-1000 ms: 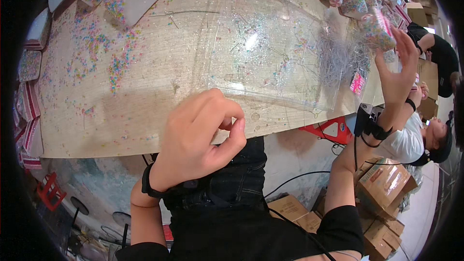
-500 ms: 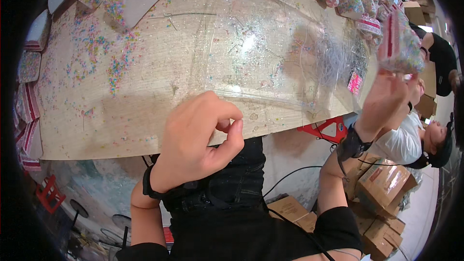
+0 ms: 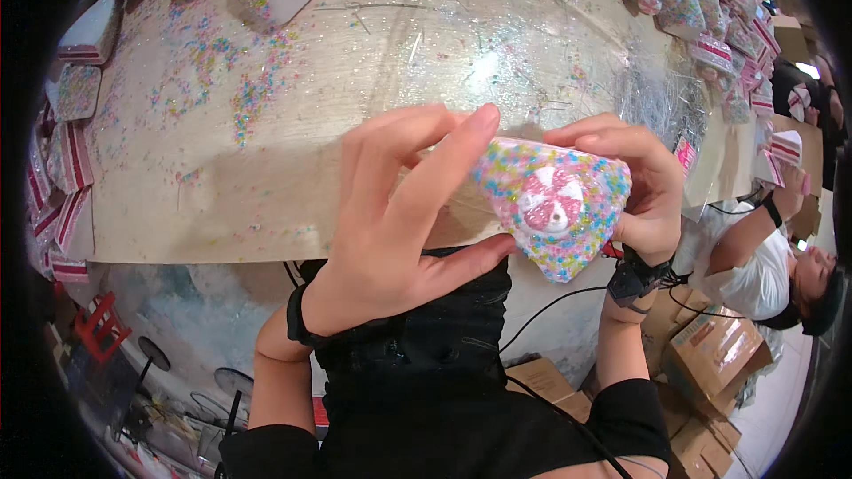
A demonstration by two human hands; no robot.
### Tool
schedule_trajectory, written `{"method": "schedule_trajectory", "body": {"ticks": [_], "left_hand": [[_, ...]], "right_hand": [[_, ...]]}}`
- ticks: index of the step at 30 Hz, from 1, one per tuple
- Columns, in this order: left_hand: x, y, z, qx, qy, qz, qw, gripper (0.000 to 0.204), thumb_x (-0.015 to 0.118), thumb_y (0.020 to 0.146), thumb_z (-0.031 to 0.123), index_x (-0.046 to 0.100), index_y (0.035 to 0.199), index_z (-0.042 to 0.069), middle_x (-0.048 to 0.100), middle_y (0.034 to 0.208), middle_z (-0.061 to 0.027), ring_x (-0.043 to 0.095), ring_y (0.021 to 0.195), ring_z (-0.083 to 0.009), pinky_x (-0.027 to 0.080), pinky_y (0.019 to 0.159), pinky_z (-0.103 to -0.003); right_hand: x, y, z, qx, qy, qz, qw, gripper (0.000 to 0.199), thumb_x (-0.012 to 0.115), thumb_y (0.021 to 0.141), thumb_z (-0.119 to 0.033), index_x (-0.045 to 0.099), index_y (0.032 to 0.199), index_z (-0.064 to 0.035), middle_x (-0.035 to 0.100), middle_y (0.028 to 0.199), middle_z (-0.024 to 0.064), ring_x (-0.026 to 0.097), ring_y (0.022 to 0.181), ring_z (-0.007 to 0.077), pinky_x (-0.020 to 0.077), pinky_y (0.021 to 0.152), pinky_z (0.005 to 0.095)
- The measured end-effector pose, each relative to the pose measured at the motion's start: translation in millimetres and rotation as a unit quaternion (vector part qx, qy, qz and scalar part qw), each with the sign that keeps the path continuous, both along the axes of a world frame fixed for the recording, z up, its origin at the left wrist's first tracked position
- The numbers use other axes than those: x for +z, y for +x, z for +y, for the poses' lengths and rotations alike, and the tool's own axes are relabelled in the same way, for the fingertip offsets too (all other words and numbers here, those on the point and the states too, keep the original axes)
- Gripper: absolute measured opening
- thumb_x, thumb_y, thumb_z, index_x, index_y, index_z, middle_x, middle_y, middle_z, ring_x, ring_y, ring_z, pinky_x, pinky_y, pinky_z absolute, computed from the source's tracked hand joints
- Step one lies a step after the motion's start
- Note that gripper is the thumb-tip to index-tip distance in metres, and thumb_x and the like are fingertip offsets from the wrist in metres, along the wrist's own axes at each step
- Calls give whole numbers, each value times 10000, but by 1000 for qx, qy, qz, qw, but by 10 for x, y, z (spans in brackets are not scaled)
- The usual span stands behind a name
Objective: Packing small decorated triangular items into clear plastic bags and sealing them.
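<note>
I hold a cake-slice ornament [image 3: 586, 239] up in front of me, past the near edge of the table [image 3: 293, 168], its sprinkle-covered face turned toward me and its narrow point hanging downward. On that face sits 1 round pink-and-white swirl [image 3: 546, 200]. My right hand [image 3: 655, 179] grasps the slice by its right side, fingers curled over the top corner and thumb lower down. My left hand [image 3: 382, 213] is parted around the left corner, index finger above and thumb below, close against the slice; I cannot tell whether it presses on it.

Loose coloured sprinkles [image 3: 255, 98] lie scattered across the left part of the table, with a thin wire [image 3: 373, 6] farther back. To the right is a tangle of clear strands [image 3: 657, 93], near a small pink label [image 3: 685, 153]. More slices are heaped at the far right [image 3: 710, 49] and lined along the left edge [image 3: 71, 155]. Beyond my right arm, a co-worker's hand [image 3: 796, 179] is beside another slice [image 3: 784, 147]. Cardboard boxes [image 3: 719, 341] stand below.
</note>
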State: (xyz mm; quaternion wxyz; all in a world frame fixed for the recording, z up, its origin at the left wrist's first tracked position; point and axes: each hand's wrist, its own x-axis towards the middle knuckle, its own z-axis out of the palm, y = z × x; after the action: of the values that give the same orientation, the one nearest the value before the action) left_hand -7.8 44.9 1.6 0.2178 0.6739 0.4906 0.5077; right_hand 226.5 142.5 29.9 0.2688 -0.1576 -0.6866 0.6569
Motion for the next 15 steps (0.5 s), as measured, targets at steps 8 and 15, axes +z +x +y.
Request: {"method": "schedule_trajectory", "body": {"ticks": [8,15], "left_hand": [[-214,28,-113,-6,171,-4,985,451,846,650,67,633,1040,-9,521,928,-90,580,772,-230,485,607,-285],[-220,74,-173,-33,218,-114,969,287,716,674,-78,601,932,-27,493,852,-79,584,688,-228,472,487,-285]], "right_hand": [[203,30,-98,-154,21,-147,977,141,605,843,108,639,978,84,643,908,140,638,775,172,537,685,263],[204,616,612,-500,209,-35,840,201,627,875,32,635,1074,54,674,957,131,652,813,173,529,754,255]]}}
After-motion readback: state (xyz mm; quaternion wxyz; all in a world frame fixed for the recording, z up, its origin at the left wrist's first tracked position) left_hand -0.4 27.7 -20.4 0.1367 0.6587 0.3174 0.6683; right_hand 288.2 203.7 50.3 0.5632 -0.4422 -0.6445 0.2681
